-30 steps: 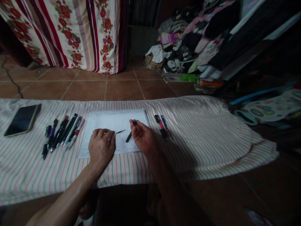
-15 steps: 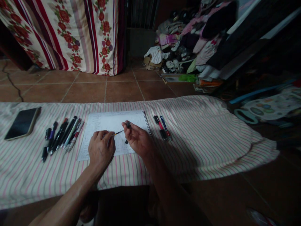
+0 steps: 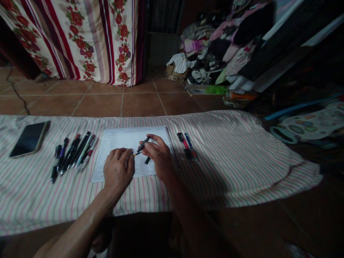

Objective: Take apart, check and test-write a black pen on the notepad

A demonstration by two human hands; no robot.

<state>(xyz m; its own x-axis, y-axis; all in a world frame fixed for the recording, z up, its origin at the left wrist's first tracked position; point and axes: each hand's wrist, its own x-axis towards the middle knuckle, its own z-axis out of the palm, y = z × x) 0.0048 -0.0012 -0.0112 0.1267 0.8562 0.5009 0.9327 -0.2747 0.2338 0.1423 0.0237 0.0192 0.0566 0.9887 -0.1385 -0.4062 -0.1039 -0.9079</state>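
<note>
My left hand (image 3: 118,167) is closed over the notebook, its fingertips pinching a thin pen refill (image 3: 137,153) with a yellow part. Most of the refill is hidden by the fingers. Opposite it, my right hand (image 3: 160,153) grips a dark pen barrel (image 3: 143,144) between thumb and fingers, tilted, its lower end close to the refill. I cannot tell whether the two touch. Below the right fingers a small black pen piece (image 3: 147,160) lies on the open spiral notebook (image 3: 125,134), whose pages carry faint writing.
Several pens (image 3: 76,152) lie side by side left of the notebook, with a phone (image 3: 29,139) farther left. To the right rest a red-and-black pen (image 3: 185,145) and a blue pen (image 3: 190,143). A striped cloth (image 3: 236,157) covers the table. Beyond are a floral curtain (image 3: 96,39) and heaped clothes (image 3: 215,50).
My right hand has turned, bringing the dark barrel into clearer view, angled down toward the refill. My left hand stays nearly in place. The view has shifted slightly.
</note>
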